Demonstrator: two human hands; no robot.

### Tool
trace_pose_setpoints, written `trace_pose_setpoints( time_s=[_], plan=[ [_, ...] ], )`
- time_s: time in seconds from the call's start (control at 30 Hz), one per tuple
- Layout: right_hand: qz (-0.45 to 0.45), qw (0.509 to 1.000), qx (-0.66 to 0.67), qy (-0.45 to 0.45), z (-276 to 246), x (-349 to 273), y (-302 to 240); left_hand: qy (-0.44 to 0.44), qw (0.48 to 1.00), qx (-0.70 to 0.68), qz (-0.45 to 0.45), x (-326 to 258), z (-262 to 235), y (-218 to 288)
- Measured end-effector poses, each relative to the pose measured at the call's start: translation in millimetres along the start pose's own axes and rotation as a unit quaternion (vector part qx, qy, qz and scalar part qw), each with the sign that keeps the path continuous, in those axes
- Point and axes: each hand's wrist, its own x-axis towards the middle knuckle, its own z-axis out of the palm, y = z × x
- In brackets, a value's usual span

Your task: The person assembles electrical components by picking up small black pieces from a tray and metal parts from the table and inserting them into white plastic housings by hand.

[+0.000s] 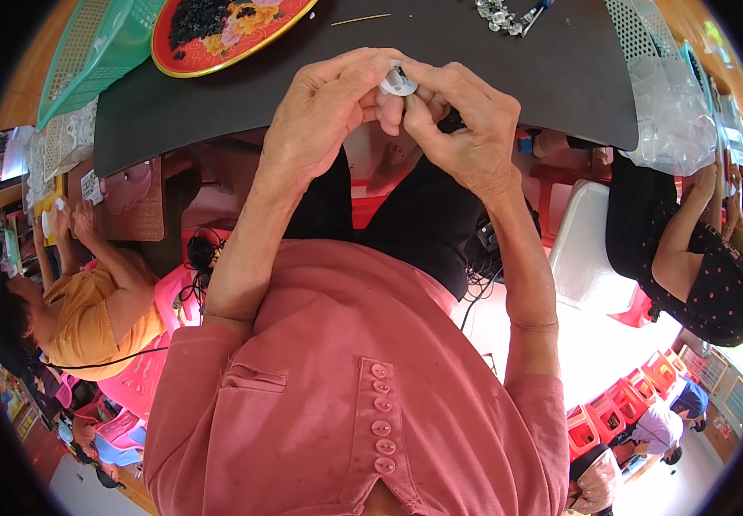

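Note:
Both my hands meet above the near edge of the dark table, pinching one small piece between them. It is a small round white part (398,81) with a dark spot on its upper face. The fingers of my left hand (341,90) close on its left side, and my right hand (466,120) grips it from the right with thumb and forefinger. A red floral tray (255,47) with a gold rim lies beyond my left hand, holding a heap of small black parts (197,30). What the part's underside looks like is hidden by my fingers.
The dark table (552,77) bears a thin stick (361,19) and a cluster of clear pieces (499,15) beside a blue-tipped tool. Green baskets (96,60) stand at left, a clear plastic bag (672,129) at right. People sit on both sides; a white stool (591,249) is behind right.

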Motion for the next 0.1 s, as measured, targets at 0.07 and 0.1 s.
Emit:
trace_pose_setpoints(
  time_s=[0.07, 0.1],
  plan=[
    [-0.018, 1.0, -0.022, -0.011, -0.5, -0.1, 1.1, -0.011, 0.999, 0.042, 0.003, -0.3, -2.3, -1.3],
    [-0.028, 0.999, -0.028, -0.013, -0.9, -0.1, 1.4, -0.017, 0.998, 0.055, -0.002, -0.6, -1.8, 0.0]
  ],
)
